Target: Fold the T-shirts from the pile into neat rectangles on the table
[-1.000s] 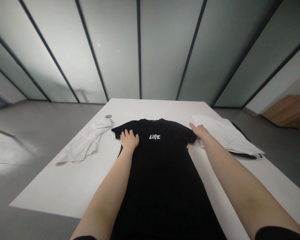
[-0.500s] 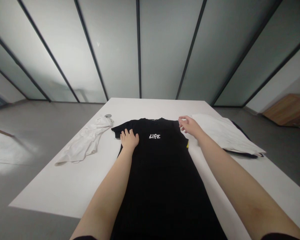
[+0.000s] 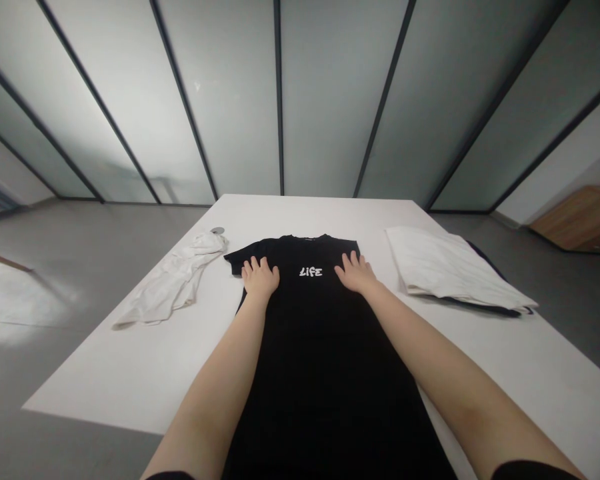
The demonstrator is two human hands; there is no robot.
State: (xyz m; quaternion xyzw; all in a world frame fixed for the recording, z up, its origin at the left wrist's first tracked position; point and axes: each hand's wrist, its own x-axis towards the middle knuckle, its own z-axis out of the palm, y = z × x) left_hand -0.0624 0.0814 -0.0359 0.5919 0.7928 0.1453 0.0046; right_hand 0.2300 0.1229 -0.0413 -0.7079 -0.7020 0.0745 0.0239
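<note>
A black T-shirt (image 3: pixel 320 347) with white lettering on its chest lies spread on the white table (image 3: pixel 105 380), its collar at the far end. My left hand (image 3: pixel 261 277) rests on the shirt beside the left sleeve, fingers spread and palm down. On the other side of the lettering, my right hand (image 3: pixel 356 272) lies flat with fingers apart near the right shoulder. The left sleeve sticks out to the side. At the right, the sleeve does not stick out that way; my right hand and forearm cover part of that edge.
A crumpled white garment (image 3: pixel 175 280) lies on the table at the left, near a grey round disc (image 3: pixel 218 231). Folded white cloth (image 3: pixel 445 267) on top of dark cloth lies at the right. Frosted glass panels (image 3: pixel 330 100) stand behind the table. A wooden piece of furniture (image 3: pixel 580 217) is at far right.
My right hand has moved left and slightly toward me, from the shirt's right shoulder edge onto its chest, and its fingers have spread flat. My left hand stays in place.
</note>
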